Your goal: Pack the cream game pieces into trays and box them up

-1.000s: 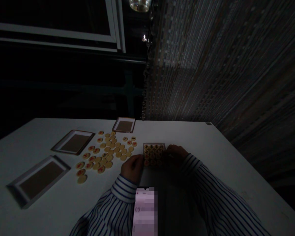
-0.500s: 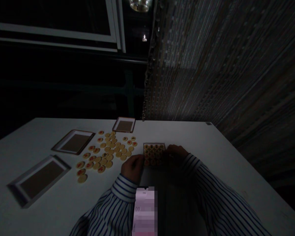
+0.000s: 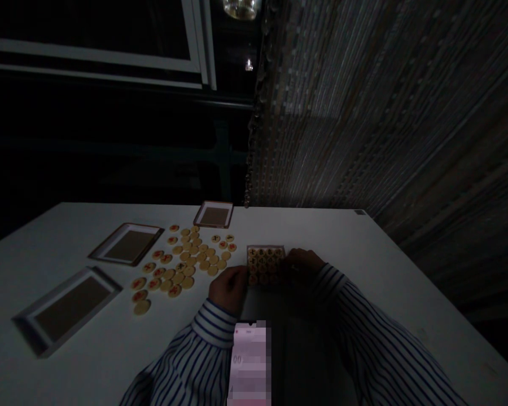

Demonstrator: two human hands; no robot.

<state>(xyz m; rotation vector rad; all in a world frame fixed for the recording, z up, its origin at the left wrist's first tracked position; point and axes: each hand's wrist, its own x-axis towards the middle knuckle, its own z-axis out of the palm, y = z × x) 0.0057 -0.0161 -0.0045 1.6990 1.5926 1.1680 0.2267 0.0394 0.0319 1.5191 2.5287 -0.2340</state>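
Near the middle of the white, flat tabletop, between your two hands, lies the shallow, light-rimmed rectangular box, packed with rows of round, pale yellow discs marked with characters. Over the last second almost nothing has changed: your hands and the box have kept their places, and no disc has visibly shifted. That suggests you are steadying the box or making a very small adjustment rather than carrying anything.

Your left hand, its fingers curled together, sits at the box's left side; your right hand is at the right side, in deep shade. You cannot tell from this view whether either one is clamped on the box or only touching it.

The box lies flat and square to you, its far rim running left to right and its sides pointing away from you. Its near edge is lost in shadow and the view is foreshortened, so which way its long axis runs is unclear.

To your left lie the loose, round, pale yellow wooden-looking pieces, some showing red or black characters, others blank.
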